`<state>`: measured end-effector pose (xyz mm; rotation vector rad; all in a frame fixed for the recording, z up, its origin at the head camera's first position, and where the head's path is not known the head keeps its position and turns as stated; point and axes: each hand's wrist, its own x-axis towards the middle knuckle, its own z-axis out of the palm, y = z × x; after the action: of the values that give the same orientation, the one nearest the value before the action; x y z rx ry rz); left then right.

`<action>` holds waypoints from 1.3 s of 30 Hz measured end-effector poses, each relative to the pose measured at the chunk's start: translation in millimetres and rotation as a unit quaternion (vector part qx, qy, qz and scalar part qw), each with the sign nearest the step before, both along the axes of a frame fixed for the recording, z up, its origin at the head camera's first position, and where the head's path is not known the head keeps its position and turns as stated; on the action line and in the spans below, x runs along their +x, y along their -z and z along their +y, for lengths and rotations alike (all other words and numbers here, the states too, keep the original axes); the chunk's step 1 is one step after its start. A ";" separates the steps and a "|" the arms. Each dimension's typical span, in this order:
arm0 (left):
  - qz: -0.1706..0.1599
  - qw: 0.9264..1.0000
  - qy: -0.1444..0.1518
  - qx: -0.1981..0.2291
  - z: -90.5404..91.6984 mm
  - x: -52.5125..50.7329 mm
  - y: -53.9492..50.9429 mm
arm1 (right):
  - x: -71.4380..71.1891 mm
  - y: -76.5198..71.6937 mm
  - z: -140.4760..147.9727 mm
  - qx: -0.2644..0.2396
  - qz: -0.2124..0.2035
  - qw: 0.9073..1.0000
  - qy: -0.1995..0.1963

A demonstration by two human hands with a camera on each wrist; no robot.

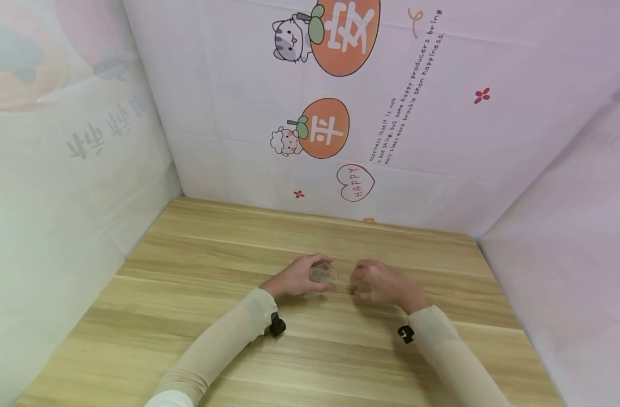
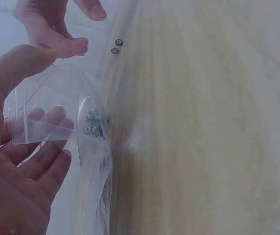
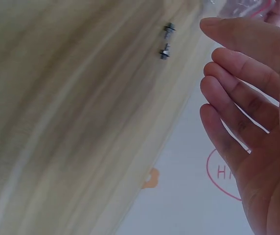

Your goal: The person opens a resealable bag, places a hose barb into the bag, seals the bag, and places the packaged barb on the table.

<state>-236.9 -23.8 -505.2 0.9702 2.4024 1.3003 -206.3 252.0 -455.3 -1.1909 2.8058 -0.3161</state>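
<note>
My left hand (image 1: 298, 277) holds a clear zip-lock bag (image 2: 93, 161) by its mouth, thumb on one side and fingers on the other. The bag's mouth is spread apart, and several small screws (image 2: 95, 123) lie inside it. Two loose screws (image 3: 166, 41) with wide heads lie on the wooden table, a little beyond the bag. Over those two, apart from them, hovers my right hand (image 1: 386, 284). Its fingers are loosely bent, with nothing between them and the thumb (image 3: 238, 36) in the right wrist view.
A wood-grain tabletop (image 1: 330, 356) spreads under both hands. White printed sheets enclose it, with a back wall (image 1: 228, 113), a left wall (image 1: 76, 186) and a right wall (image 1: 569, 215). Black straps with small devices (image 1: 277, 325) sit at both wrists.
</note>
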 end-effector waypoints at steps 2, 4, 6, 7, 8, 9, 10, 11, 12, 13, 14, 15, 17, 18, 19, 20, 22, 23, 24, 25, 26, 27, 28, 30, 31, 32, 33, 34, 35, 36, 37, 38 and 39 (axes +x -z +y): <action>-0.002 1.000 -0.001 0.002 0.0 0.5 0.0 | 0.8 3.7 1.2 -0.008 -0.001 1.000 -0.004; -0.001 1.000 -0.002 0.001 0.1 0.1 1.1 | 1.4 7.3 2.3 -0.011 -0.001 1.000 -0.005; -0.001 1.000 -0.003 0.002 0.2 -0.5 2.4 | 1.7 11.0 3.5 -0.014 -0.006 1.000 -0.006; -0.001 1.000 -0.003 0.001 0.2 -0.8 3.1 | 1.8 12.7 3.9 -0.013 -0.009 1.000 -0.005; -0.001 1.000 -0.002 0.001 0.1 -0.9 3.5 | 1.6 14.7 4.6 -0.014 -0.012 1.000 -0.005; 0.000 1.000 -0.002 0.001 0.1 -1.4 4.1 | 1.4 16.5 5.1 -0.014 -0.012 1.000 -0.006; -0.001 1.000 -0.002 0.001 0.1 -1.6 4.4 | 1.3 18.3 5.5 -0.016 -0.014 1.000 -0.007; 0.000 1.000 -0.002 0.001 0.0 -1.8 4.6 | 1.1 20.0 6.0 -0.017 -0.015 1.000 -0.009; 0.000 1.000 -0.001 0.000 0.1 -2.1 5.0 | 0.8 21.5 6.4 -0.019 -0.014 1.000 -0.011; 0.001 1.000 -0.001 0.000 0.1 -2.2 5.1 | 0.6 23.0 6.8 -0.019 -0.015 1.000 -0.013; 0.002 1.000 0.000 -0.001 0.1 -2.2 5.1 | 0.5 24.3 7.2 -0.020 -0.015 1.000 -0.015; 0.003 1.000 0.000 -0.001 0.1 -2.3 5.0 | 0.5 25.3 7.3 -0.021 -0.017 0.999 -0.016; 0.003 1.000 0.001 -0.001 0.0 -2.1 4.8 | 0.5 26.9 7.8 -0.021 -0.021 0.999 -0.014; 0.004 1.000 0.001 -0.002 0.0 -2.0 4.6 | 0.5 27.4 8.0 -0.022 -0.022 0.999 -0.014; 0.004 1.000 0.001 -0.002 0.0 -1.8 4.5 | 0.7 27.7 8.1 -0.023 -0.023 0.999 -0.013; 0.004 1.000 0.001 -0.001 0.1 -1.7 4.3 | 0.7 27.9 8.2 -0.024 -0.023 0.999 -0.013; 0.004 1.000 0.002 -0.001 0.5 -1.6 3.9 | 0.7 28.3 8.4 -0.028 -0.024 0.999 -0.014; 0.005 1.000 0.002 -0.002 0.7 -1.5 3.7 | 0.6 28.4 8.4 -0.031 -0.023 0.999 -0.015; 0.005 1.000 0.002 -0.002 0.9 -1.4 3.7 | 0.5 28.5 8.4 -0.034 -0.023 0.999 -0.016; 0.006 1.000 0.002 -0.002 1.1 -1.6 3.6 | 0.2 28.6 8.3 -0.038 -0.023 0.999 -0.017; 0.007 1.000 0.002 -0.002 1.3 -1.8 3.7 | -0.1 28.5 8.0 -0.042 -0.023 0.999 -0.018; 0.008 1.000 0.002 -0.002 1.4 -2.0 3.9 | -0.2 28.3 7.5 -0.045 -0.025 0.999 -0.019; 0.009 1.000 0.002 -0.001 1.6 -2.4 4.5 | -0.3 27.9 7.0 -0.047 -0.026 0.998 -0.019; 0.011 1.000 0.002 0.000 1.6 -3.1 5.2 | -0.7 27.3 6.0 -0.051 -0.027 0.998 -0.020; 0.012 1.000 0.003 0.001 1.6 -3.3 5.4 | -0.5 26.8 5.3 -0.051 -0.026 0.998 -0.020; 0.012 1.000 0.002 0.002 1.7 -3.4 5.5 | -0.4 26.5 4.7 -0.051 -0.026 0.998 -0.020; 0.013 1.000 0.002 0.002 1.7 -3.5 5.7 | -0.2 26.3 4.2 -0.050 -0.023 0.998 -0.019; 0.013 1.000 0.002 0.002 1.7 -3.5 5.7 | -0.1 26.1 3.8 -0.049 -0.021 0.998 -0.017; 0.013 1.000 0.002 0.001 1.8 -3.4 5.7 | 0.1 26.1 3.5 -0.048 -0.019 0.999 -0.015; 0.013 1.000 0.002 0.000 1.7 -3.2 5.3 | 0.3 26.0 3.0 -0.049 -0.020 0.999 -0.011; 0.013 1.000 0.002 -0.001 1.9 -2.9 5.2 | 0.5 25.9 2.6 -0.048 -0.020 0.999 -0.005; 0.013 1.000 0.001 -0.002 2.0 -2.6 5.1 | 0.7 25.8 2.3 -0.048 -0.021 0.999 0.001; 0.013 1.000 0.001 -0.004 2.0 -2.3 5.0 | 0.9 25.7 2.0 -0.048 -0.022 0.999 0.007</action>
<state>-239.2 -21.8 -510.2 0.9941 2.4226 1.2850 -205.4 254.0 -481.0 -1.1678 2.7914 -0.4776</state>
